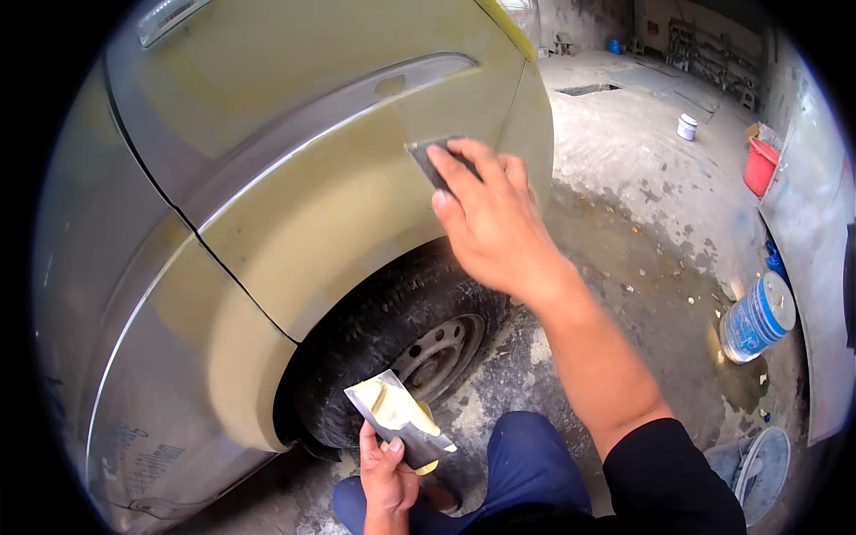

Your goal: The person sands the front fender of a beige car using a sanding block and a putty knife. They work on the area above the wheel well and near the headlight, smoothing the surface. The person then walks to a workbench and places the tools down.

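Observation:
My right hand [501, 221] is raised against the car's body panel [308, 192], its fingers closed on a dark flat filler spreader [423, 157]. The spreader's edge is at the yellowish filler-coated surface above the wheel arch; whether it touches, I cannot tell. Low in front of the wheel, my left hand [389, 474] grips a grey flat plate [417, 444] by its lower edge. Pale yellow filler paste [394, 407] lies on the plate, and some clings to its rim. Behind the plate is the black tyre [343, 383] with its steel wheel [443, 357].
A blue and white bucket [753, 319] stands on the wet, stained floor [624, 267] at the right. Near it are a clear plastic bucket [762, 473], a red bucket [760, 168] and a small white tub [687, 127]. Shelves [713, 62] stand far back. My knees [535, 464] are close to the wheel.

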Demonstrator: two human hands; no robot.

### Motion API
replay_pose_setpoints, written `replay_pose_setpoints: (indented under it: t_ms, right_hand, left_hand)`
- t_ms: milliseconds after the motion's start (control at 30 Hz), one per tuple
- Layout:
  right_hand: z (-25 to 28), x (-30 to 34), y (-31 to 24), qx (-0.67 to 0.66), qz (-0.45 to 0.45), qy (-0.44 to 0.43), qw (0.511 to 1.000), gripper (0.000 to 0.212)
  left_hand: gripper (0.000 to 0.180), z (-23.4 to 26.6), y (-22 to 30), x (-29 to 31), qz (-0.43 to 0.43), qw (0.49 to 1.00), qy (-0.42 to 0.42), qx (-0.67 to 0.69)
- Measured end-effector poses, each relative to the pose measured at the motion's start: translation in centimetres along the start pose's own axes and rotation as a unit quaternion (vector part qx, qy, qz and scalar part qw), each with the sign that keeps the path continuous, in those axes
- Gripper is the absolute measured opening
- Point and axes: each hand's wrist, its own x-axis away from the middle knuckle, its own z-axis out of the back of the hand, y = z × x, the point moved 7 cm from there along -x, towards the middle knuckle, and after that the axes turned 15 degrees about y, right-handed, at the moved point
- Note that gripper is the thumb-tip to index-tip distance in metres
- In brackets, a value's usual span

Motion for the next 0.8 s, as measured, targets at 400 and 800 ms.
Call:
replay_pose_setpoints:
  t_ms: [400,800]
  right_hand:
    - [-3.5,-1.1,-4.1,0.008,-0.004,-0.076,0.997,0.039]
    - [-3.3,7.3,-5.2,0.015,0.056,-0.074,0.996,0.047]
  left_hand:
    - [0.061,7.1,-0.5,1.4,0.101,0.988,-0.003,-0.121]
    - [0.061,5.1,3.1,-0.1,0.057,0.99,-0.011,-0.128]
